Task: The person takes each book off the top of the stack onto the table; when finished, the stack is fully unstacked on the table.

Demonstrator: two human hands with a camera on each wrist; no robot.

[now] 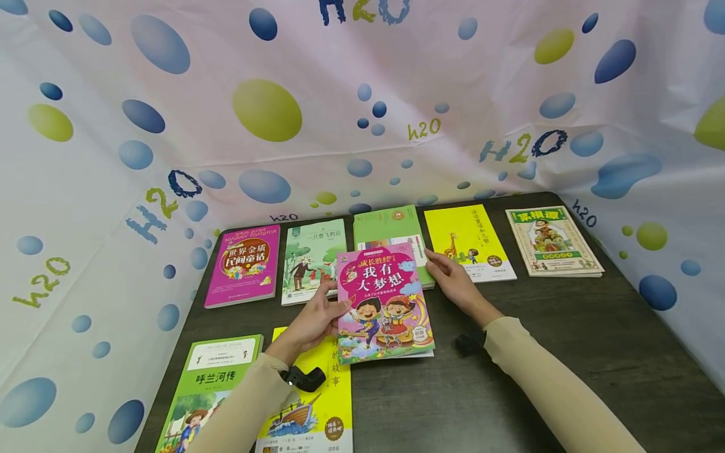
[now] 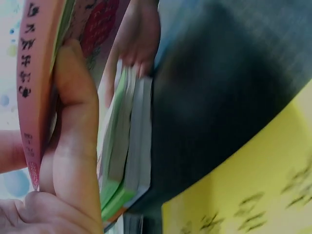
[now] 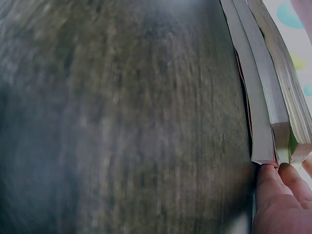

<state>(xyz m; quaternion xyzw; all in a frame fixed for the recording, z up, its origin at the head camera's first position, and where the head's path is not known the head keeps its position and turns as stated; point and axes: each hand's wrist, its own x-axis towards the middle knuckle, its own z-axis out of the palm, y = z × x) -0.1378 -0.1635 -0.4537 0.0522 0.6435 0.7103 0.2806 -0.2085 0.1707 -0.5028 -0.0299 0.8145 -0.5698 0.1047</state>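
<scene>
Fingers and thumb of your left hand (image 1: 311, 319) pinch the pink book (image 1: 387, 314) at its left edge, in front of the green book stack (image 1: 376, 225), an edge hold that likely leaves most of the cover clear. Your right hand (image 1: 460, 287) touches that stack's right side, perhaps steadying it, though I cannot tell whether its fingers grip.

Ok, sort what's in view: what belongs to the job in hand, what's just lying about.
In the job, it seems:
left hand, holding the pink book
right hand, touching the green stack

Apparently just lying about:
purple book
pale green book
yellow giraffe book
beige book
yellow boat book
green book
</scene>
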